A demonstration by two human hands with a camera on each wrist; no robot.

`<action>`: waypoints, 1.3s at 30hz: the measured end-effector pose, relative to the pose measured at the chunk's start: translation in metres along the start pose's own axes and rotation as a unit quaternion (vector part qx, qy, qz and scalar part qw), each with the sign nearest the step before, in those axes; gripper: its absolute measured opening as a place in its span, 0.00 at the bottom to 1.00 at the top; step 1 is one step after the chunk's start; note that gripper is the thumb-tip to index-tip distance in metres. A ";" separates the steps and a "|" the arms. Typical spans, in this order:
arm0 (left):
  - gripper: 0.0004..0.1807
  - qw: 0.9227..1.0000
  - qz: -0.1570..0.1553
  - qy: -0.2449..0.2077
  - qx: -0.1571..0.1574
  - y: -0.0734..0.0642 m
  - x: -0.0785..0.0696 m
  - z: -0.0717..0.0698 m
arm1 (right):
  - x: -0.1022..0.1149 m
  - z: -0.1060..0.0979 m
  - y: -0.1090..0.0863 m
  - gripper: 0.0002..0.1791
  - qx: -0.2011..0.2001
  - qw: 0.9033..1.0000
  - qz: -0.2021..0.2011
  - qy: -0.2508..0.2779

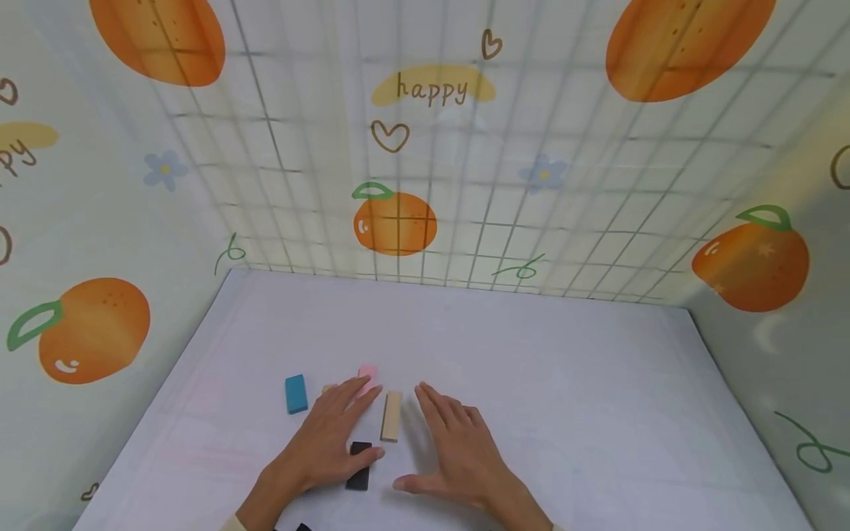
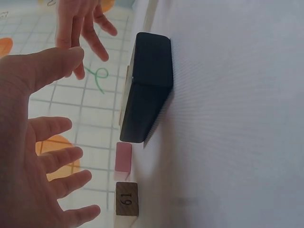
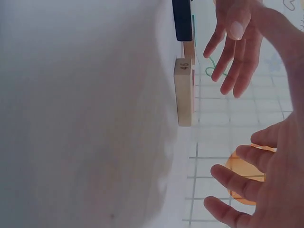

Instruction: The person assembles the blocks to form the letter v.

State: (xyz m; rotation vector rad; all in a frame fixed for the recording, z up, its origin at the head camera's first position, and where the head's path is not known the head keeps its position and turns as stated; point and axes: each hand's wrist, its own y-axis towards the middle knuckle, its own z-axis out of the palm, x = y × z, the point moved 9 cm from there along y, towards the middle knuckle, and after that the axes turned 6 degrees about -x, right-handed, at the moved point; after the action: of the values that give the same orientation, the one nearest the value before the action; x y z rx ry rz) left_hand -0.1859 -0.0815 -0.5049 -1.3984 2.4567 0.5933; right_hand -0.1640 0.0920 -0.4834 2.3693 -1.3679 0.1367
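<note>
My left hand [image 1: 325, 442] hovers with fingers spread over a black block [image 1: 359, 476], its thumb crossing above it. A pink block [image 1: 367, 371] and a wooden block [image 1: 328, 388] lie partly hidden behind the left fingers. My right hand [image 1: 465, 459] is held with straight fingers and thumb apart, holding nothing. Between the two hands lies a plain wooden block [image 1: 392, 417], whose end bears a number in the right wrist view. In the left wrist view, the fingers stand clear of the black block, with another numbered wooden block [image 2: 127, 199] beyond.
A blue block [image 1: 296, 394] lies on the white tabletop [image 1: 564, 398] left of the left hand. Part of a dark object [image 1: 303, 527] shows at the bottom edge. Cloth printed with oranges hangs over a wire grid [image 1: 458, 162] at the back.
</note>
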 end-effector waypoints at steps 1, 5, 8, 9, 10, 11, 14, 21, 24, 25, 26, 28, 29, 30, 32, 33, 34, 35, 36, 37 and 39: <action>0.48 1.000 -0.007 -0.001 0.002 -0.001 0.001 0.000 | 0.001 0.001 0.001 0.71 0.003 1.000 0.001 0.002; 0.48 1.000 -0.016 -0.005 0.000 -0.005 0.005 0.000 | 0.007 0.002 0.005 0.71 0.008 1.000 0.003 0.010; 0.47 1.000 -0.017 -0.009 -0.005 -0.006 0.006 0.000 | 0.011 0.004 0.007 0.71 0.015 1.000 0.001 0.006; 0.47 1.000 -0.018 -0.009 -0.007 -0.007 0.007 0.001 | 0.012 0.004 0.008 0.71 0.015 1.000 -0.001 0.004; 0.46 1.000 -0.019 -0.010 -0.008 -0.008 0.007 0.001 | 0.014 0.005 0.008 0.71 0.015 1.000 -0.002 0.004; 0.46 1.000 -0.022 -0.009 -0.008 -0.008 0.008 0.002 | 0.014 0.005 0.009 0.71 0.016 1.000 -0.003 0.005; 0.46 0.999 -0.033 -0.010 -0.008 -0.010 0.012 0.003 | 0.018 0.006 0.010 0.71 0.008 1.000 -0.011 0.005; 0.46 0.999 -0.045 -0.015 -0.017 -0.016 0.018 0.000 | 0.023 0.009 0.011 0.71 0.010 1.000 -0.019 0.000; 0.46 0.999 -0.036 -0.010 -0.029 -0.018 0.020 -0.003 | 0.025 0.009 0.012 0.71 0.009 1.000 -0.022 -0.006; 0.46 0.999 -0.034 -0.009 -0.032 -0.019 0.021 -0.004 | 0.026 0.008 0.012 0.71 0.008 1.000 -0.022 -0.005; 0.46 0.999 -0.032 -0.006 -0.034 -0.020 0.022 -0.004 | 0.026 0.008 0.012 0.71 0.007 1.000 -0.023 -0.003; 0.47 0.999 -0.032 -0.002 -0.035 -0.022 0.024 -0.005 | 0.027 0.008 0.013 0.71 0.006 1.000 -0.024 0.000; 0.47 0.999 -0.032 0.001 -0.035 -0.023 0.025 -0.006 | 0.028 0.009 0.013 0.71 0.006 1.000 -0.025 0.001; 0.47 0.999 -0.034 0.002 -0.034 -0.024 0.026 -0.006 | 0.028 0.009 0.013 0.71 0.008 1.000 -0.025 0.000; 0.47 0.999 -0.036 0.004 -0.031 -0.026 0.027 -0.007 | 0.029 0.011 0.014 0.71 0.010 1.000 -0.027 -0.005; 0.47 0.999 -0.038 0.002 -0.031 -0.027 0.027 -0.008 | 0.029 0.012 0.014 0.71 0.012 1.000 -0.028 -0.007; 0.48 0.999 -0.040 0.000 -0.030 -0.027 0.027 -0.009 | 0.030 0.014 0.014 0.71 0.014 0.999 -0.029 -0.010; 0.48 0.999 -0.042 -0.002 -0.029 -0.028 0.027 -0.010 | 0.030 0.015 0.014 0.71 0.018 0.999 -0.029 -0.011; 0.48 0.999 -0.043 -0.006 -0.028 -0.029 0.027 -0.011 | 0.031 0.015 0.015 0.71 0.021 0.999 -0.029 -0.011; 0.48 0.999 -0.045 -0.007 -0.027 -0.029 0.027 -0.011 | 0.032 0.016 0.015 0.71 0.024 0.999 -0.029 -0.011; 0.48 0.998 -0.049 -0.008 -0.027 -0.031 0.027 -0.011 | 0.033 0.018 0.015 0.71 0.028 0.999 -0.026 -0.007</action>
State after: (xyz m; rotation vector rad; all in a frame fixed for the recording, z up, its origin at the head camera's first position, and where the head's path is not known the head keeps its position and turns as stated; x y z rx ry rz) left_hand -0.1734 -0.1214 -0.5128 -1.5184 2.3607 0.6491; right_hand -0.1620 0.0522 -0.4860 2.4554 -1.3233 0.1460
